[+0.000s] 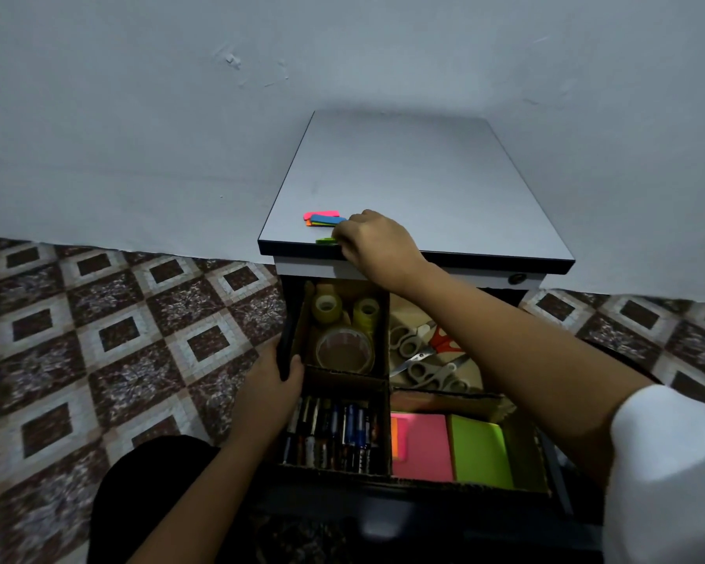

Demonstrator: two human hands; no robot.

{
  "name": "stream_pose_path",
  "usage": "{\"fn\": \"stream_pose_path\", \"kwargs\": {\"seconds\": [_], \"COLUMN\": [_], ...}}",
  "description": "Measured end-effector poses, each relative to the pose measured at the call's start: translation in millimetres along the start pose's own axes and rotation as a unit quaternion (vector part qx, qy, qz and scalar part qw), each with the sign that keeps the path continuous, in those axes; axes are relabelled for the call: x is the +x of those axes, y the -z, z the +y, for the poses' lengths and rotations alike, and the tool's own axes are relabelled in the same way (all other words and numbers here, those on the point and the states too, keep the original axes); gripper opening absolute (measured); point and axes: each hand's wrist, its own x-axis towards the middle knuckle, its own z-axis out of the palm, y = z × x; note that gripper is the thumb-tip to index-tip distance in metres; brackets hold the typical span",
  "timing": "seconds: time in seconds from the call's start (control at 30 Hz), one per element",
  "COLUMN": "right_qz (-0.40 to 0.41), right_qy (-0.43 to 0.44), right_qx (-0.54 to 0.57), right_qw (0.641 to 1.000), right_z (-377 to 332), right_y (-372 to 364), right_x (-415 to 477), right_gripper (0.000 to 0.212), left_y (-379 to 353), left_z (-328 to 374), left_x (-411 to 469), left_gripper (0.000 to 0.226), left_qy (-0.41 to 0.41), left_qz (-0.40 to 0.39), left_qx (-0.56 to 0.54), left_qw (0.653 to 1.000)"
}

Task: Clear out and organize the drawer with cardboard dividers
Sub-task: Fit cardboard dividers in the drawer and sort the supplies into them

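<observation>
Wall (139, 116): plain, pale grey-blue, with scuffs and small chipped patches in the paint; fills the upper half of the view.
Floor (110, 339): tiled in a diamond pattern, dark mottled brown squares alternating with pale-bordered ones.
Cabinet (416, 177): low, set against the wall; flat light-grey top with a dark edge band; round lock (517, 278) at front right.
Light: dim, even.

The head camera looks down and forward, close above the open drawer (383, 496).
</observation>
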Motion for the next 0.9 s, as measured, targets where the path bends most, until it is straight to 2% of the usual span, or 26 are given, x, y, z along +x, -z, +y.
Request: {"fn": "stream_pose_path", "kwargs": {"seconds": [0.07,0.13,0.23,0.33,0.4,0.47,0.53,0.6,0.7,0.9], "right_qz": [0.029,0.046,0.003,-0.019,-0.035,-0.046,-0.066,-0.091,-0.128,-0.158], "right_qy": [-0.078,-0.162,-0.251,-0.319,-0.365,-0.409,-0.444,-0.469,-0.486,-0.489], "right_qx": [0.124,0.249,0.366,0.457,0.518,0.554,0.562,0.539,0.489,0.353], "right_qw": [0.989,0.954,0.896,0.830,0.773,0.724,0.695,0.694,0.713,0.782], "right_z": [-1.8,-4.8,-10.7,-15.6,-18.8,-21.8,-23.8,-25.3,-27.1,-25.1], "right_y": [4.9,12.1,22.0,24.4,22.8,19.6,15.4,11.4,1.7,-30.9], "right_x": [-7.3,-17.9,-44.0,-80.3,-108.7,-135.3,-159.7,-180.9,-204.7,-217.7], "right_gripper": [0.024,0.022,0.016,0.012,0.008,0.017,0.018,0.013,0.007,0.029], "left_y": [-0.1,0.4,1.4,1.8,0.7,1.0,0.5,-0.3,-0.3,0.1], "left_z": [0.2,-0.6,-1.2,-1.1,-0.3,0.2,0.8,0.7,1.2,3.5], "left_x": [0.5,1.1,1.2,0.6,-0.2,-0.6,-0.8,-1.0,-1.9,-3.6], "left_gripper": [0.043,0.044,0.047,0.049,0.047,0.045,0.046,0.048,0.048,0.046], "left_qy": [0.001,0.003,0.006,0.007,0.007,0.007,0.012,0.018,0.019,0.017], "left_qz": [-0.002,-0.003,-0.009,-0.010,-0.008,-0.005,-0.007,-0.011,-0.008,-0.005], "left_qx": [-0.003,-0.004,0.005,0.006,0.000,-0.003,-0.003,-0.006,0.001,-0.002], "left_qw": [1.000,1.000,1.000,1.000,1.000,1.000,1.000,1.000,1.000,1.000]}}
